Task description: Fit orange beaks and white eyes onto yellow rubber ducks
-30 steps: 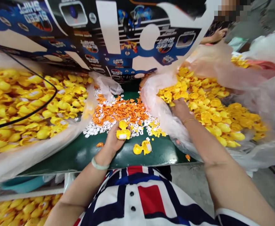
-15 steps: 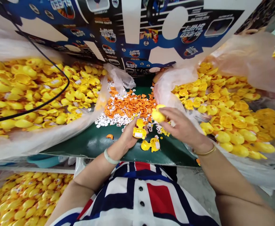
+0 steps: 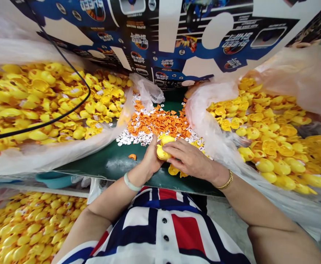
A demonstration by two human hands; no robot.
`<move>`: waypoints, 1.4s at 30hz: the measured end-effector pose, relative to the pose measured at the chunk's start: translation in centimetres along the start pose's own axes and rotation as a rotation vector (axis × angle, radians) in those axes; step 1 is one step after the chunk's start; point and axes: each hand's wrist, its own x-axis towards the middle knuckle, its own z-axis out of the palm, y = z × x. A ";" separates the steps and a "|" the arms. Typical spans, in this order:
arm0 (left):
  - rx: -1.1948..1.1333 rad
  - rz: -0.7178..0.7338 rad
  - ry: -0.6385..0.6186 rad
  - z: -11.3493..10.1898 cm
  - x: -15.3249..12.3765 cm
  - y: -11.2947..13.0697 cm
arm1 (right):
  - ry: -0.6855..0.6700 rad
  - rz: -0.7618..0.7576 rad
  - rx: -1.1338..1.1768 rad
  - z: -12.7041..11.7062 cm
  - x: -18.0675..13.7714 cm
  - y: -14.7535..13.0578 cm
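My left hand and my right hand meet over the green table, both closed round a yellow duck made of two shell halves pressed together. The left hand cups it from below, and the right hand's fingers lie over its top. Another yellow duck piece lies on the table, half hidden under my right hand. Just beyond the hands sit a heap of orange beak pieces and small white pieces.
A clear plastic bag of yellow duck halves fills the left side, and a second bag of duck halves fills the right. A printed cardboard wall stands behind. A black cable crosses the left bag. More ducks lie in a bin below left.
My right hand left the right bag with a yellow duck half, carried it left and brought it down onto the half held in my left hand.
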 end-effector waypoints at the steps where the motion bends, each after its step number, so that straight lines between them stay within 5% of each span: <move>1: 0.003 -0.007 0.001 -0.1 0.0 -0.1 | -0.025 0.009 0.003 0.0 0.0 -0.1; 8: 0.089 -0.006 0.021 -0.4 0.0 -0.6 | -0.088 0.045 0.114 0.2 0.0 0.7; 18: 0.054 -0.079 -0.155 -0.2 -0.8 0.0 | -0.070 0.041 0.020 1.6 -0.8 0.0; 26: 0.359 0.187 -0.257 -1.3 -1.7 1.1 | 0.310 0.257 0.284 2.7 -1.6 1.4; 32: 0.643 0.410 -0.219 -2.8 -1.7 0.7 | 0.114 0.314 0.323 3.0 -1.0 2.1; 42: 0.863 0.448 -0.168 -3.2 -3.3 1.7 | 0.284 0.481 0.348 4.6 -0.3 0.4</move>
